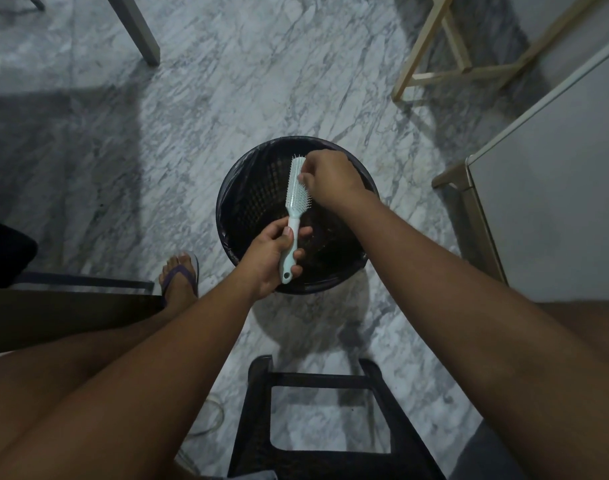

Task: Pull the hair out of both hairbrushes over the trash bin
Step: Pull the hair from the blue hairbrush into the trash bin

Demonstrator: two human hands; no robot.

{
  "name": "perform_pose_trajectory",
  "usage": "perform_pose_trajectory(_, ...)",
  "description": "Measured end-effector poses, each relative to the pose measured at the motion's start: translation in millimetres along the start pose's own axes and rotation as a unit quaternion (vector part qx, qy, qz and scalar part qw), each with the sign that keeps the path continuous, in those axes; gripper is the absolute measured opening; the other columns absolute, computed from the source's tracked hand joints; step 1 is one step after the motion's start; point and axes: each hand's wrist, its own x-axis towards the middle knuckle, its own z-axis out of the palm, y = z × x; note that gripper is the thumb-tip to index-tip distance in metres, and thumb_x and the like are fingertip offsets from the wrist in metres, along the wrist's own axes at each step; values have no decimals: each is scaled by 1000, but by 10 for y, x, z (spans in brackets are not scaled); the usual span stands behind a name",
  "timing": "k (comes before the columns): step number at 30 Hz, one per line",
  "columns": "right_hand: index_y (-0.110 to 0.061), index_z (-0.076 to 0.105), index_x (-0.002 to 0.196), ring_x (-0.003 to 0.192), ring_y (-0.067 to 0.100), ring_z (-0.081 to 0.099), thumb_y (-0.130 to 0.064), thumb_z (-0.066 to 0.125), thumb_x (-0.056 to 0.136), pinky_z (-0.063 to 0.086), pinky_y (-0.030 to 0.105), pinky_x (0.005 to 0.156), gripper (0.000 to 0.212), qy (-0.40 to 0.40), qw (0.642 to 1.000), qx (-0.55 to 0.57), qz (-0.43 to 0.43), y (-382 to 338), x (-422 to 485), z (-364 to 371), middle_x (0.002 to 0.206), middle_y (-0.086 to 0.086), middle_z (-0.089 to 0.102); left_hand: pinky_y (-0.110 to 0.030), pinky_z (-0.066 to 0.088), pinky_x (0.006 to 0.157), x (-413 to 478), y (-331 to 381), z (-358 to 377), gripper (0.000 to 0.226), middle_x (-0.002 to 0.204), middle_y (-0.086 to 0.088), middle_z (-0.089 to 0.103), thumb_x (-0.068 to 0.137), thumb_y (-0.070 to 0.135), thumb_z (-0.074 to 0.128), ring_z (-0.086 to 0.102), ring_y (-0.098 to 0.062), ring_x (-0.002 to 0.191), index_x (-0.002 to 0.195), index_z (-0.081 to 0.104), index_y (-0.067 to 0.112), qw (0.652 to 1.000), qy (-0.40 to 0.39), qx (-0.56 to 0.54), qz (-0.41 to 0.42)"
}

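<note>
Fingers (299,253) of the left hand (272,261) are curled round the handle of a pale mint hairbrush (297,188), thumb laid along the handle's top, so the grip is firm and closed. The right hand (330,178) comes in from the right with its fingertips (303,177) bunched together and pressed against the bristled side of the brush head; whether they have any hair pinched between them cannot be told, as the strands are too fine and the light too dim. The hairbrush is held over the open mouth of the trash bin (227,206), handle toward the near side and head pointing to the far side, bristles facing right. The bin is round and black, lined with a dark bag, and stands on a grey marbled floor (227,81). Near the bottom edge stands a black stool (317,379). To the left, a foot in a purple-strapped sandal (180,278) rests on the floor, just beside the bin. A white cabinet (555,209) fills the right side, and a pale wooden frame (448,60) stands at the far right.
</note>
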Motion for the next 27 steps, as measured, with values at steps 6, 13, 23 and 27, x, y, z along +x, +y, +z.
perform_pose_trajectory(6, -4, 64, 96, 86, 28, 67, -18, 49, 97, 56, 42, 75, 21, 89, 989, 103, 56, 5, -19, 57, 94, 12, 70, -24, 41, 47, -15, 24, 128, 31, 117, -6, 70, 106, 17, 42, 51, -12, 59, 136, 50, 16, 999, -4, -44, -3)
perform_pose_trajectory(13, -12, 57, 109, 90, 18, 62, -46, 75, 78, 54, 34, 77, 49, 67, 983, 148, 82, 32, -93, 66, 99, 3, 64, -23, 40, 46, -24, 12, 118, 31, 117, -5, 69, 106, 18, 43, 51, -11, 58, 136, 50, 16, 999, -6, -38, -5)
perform_pose_trajectory(23, 2, 66, 107, 62, 17, 70, -7, 57, 97, 61, 28, 57, 16, 39, 912, 377, 157, -25, -61, -55, 93, 18, 72, -24, 42, 47, -30, 45, -41, 31, 114, -2, 74, 106, 19, 42, 52, -11, 60, 134, 53, 21, 996, -36, -83, -17)
perform_pose_trajectory(27, 4, 62, 116, 89, 22, 71, -16, 68, 91, 62, 29, 65, 32, -53, 875, 454, 161, 53, -187, -59, 104, 16, 70, -22, 41, 46, -21, 81, -47, 31, 109, 0, 75, 106, 21, 40, 51, -10, 60, 135, 52, 22, 994, -46, -102, -16)
